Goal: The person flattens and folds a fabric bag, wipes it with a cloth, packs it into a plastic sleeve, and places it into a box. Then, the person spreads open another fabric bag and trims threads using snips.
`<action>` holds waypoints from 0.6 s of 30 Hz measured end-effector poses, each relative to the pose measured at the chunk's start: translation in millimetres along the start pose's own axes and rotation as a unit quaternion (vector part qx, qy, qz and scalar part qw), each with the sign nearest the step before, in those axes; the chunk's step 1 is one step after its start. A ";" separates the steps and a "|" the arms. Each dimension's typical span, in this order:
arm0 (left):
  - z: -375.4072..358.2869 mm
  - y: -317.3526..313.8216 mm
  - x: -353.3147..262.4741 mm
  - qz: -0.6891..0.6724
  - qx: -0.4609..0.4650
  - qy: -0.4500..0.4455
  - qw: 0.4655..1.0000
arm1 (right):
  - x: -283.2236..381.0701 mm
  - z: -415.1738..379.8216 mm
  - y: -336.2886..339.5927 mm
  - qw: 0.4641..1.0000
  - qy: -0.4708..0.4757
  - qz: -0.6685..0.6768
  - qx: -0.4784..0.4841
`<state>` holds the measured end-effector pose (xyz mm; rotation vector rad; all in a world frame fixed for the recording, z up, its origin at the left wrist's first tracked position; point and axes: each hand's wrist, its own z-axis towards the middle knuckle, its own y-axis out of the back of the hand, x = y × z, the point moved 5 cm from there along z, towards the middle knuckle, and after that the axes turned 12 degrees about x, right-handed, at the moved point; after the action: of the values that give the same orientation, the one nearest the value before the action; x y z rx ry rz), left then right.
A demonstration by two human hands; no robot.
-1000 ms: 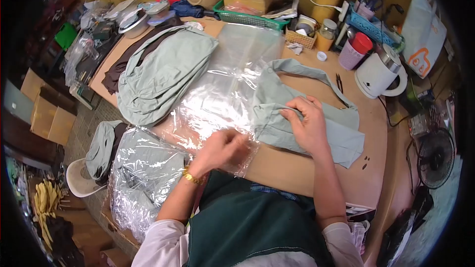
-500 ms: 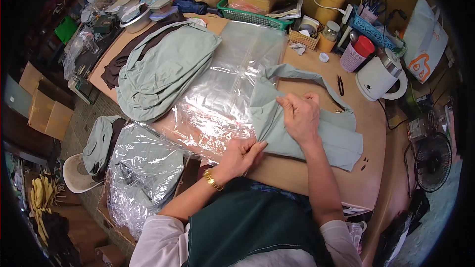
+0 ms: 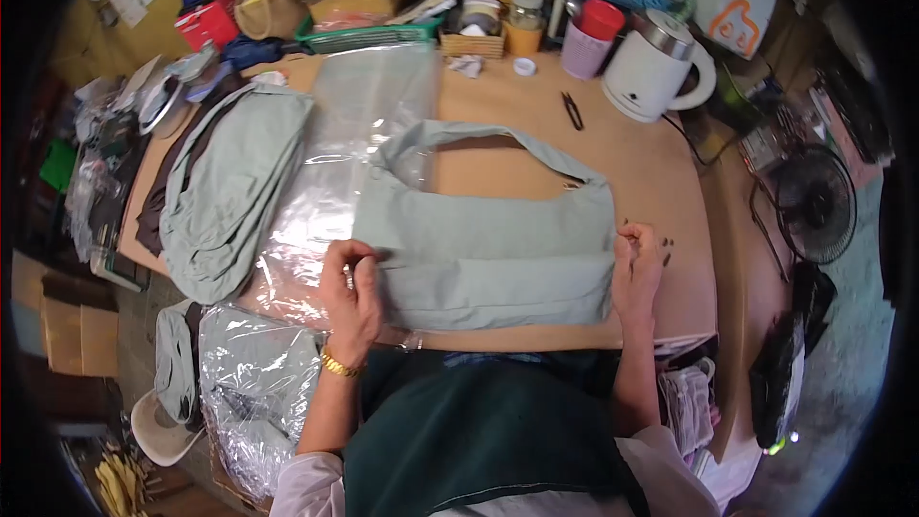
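A grey-green fabric bag point(image 3: 498, 258) lies flat on the brown table point(image 3: 651, 172), its strap looped away from me. At the bag's left edge is my left hand point(image 3: 352, 292), wearing a gold watch, with thumb and fingers pinched on the fabric. My right hand point(image 3: 637, 263) pinches the right edge. Beneath the bag's left part, clear plastic sheets point(image 3: 369, 105) stretch to the back of the table. A pile of similar grey-green pieces point(image 3: 235, 191) lies to the left, over dark brown fabric.
Black thread snips point(image 3: 571, 111) and a white kettle point(image 3: 646, 72) stand beyond the bag at the right. Baskets and a purple cup point(image 3: 584, 50) line the back. Plastic-wrapped fabric point(image 3: 254, 373) sits below the table's left front; a black fan point(image 3: 816, 201) is at far right.
The bag now lies straight and flattened instead of angled and creased. My hands have moved apart, from its left part to its opposite side edges. The camera view has shifted.
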<state>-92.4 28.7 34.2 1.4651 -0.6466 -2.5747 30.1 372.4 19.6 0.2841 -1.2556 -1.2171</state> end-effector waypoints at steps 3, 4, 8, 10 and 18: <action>-9.1 -8.5 14.7 0.016 -0.005 -0.006 1.000 | -28.6 -20.6 -1.4 0.972 -0.063 0.221 -0.041; -13.3 -10.6 31.3 0.069 0.002 0.036 0.997 | -17.4 -16.1 -3.3 0.989 -0.036 0.134 -0.042; 6.8 -15.1 41.7 0.194 0.044 0.047 0.979 | -22.2 11.6 -15.3 1.000 -0.017 0.018 0.008; 9.5 -19.6 47.7 0.186 0.071 0.065 0.978 | -38.8 8.5 -32.9 0.999 -0.019 -0.002 0.028; 5.0 -33.8 60.9 0.234 0.113 0.070 0.963 | 11.2 -7.1 -21.1 0.988 0.057 -0.139 -0.044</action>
<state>-125.1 42.6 -26.0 1.3352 -1.1399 -2.0713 22.8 351.8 7.7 0.4681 -1.0844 -1.4689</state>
